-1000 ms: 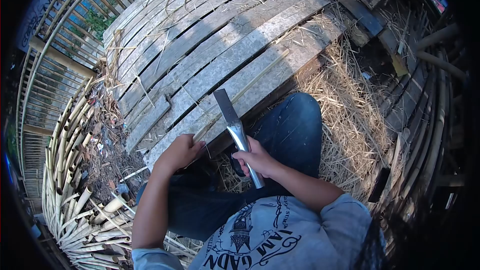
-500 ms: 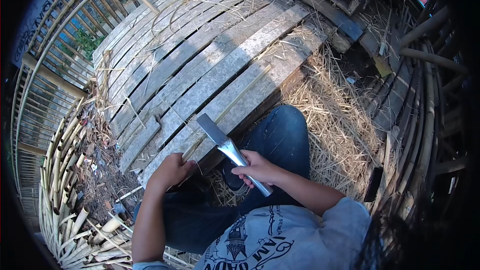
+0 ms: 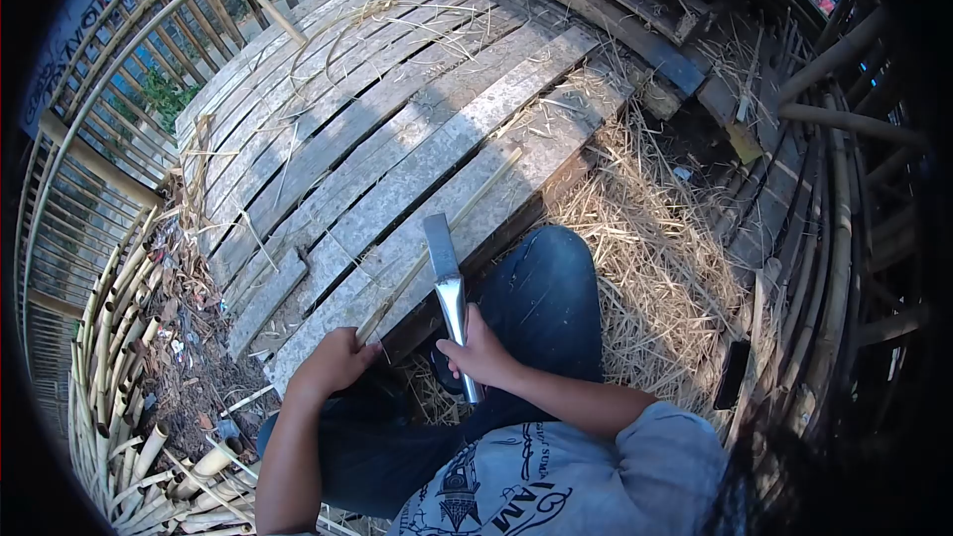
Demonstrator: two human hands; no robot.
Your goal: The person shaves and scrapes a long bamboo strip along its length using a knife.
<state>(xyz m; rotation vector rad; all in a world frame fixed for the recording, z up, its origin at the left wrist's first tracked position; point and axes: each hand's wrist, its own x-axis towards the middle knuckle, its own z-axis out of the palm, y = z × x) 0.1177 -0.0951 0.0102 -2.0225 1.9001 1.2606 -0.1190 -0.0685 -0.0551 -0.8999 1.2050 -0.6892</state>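
Observation:
In my right hand is a broad-bladed knife with a shiny tubular metal handle; my fingers wrap around the handle. Its flat, square-ended blade points away from me, over the near edge of the slatted wooden platform. My left hand is closed at the platform's near left corner, on the near end of a long thin bamboo strip. The strip runs diagonally across the near boards, and the blade lies over or beside it; contact cannot be made out.
Loose straw-like shavings cover the ground right of my knee. Cut bamboo poles are piled at the left, below a bamboo fence. More poles lean at the right. A dark flat object lies near them.
The knife has swung from slanting up-left to nearly straight ahead, its blade tip moving right. My left hand stays on the strip's near end. The whole view has shifted slightly.

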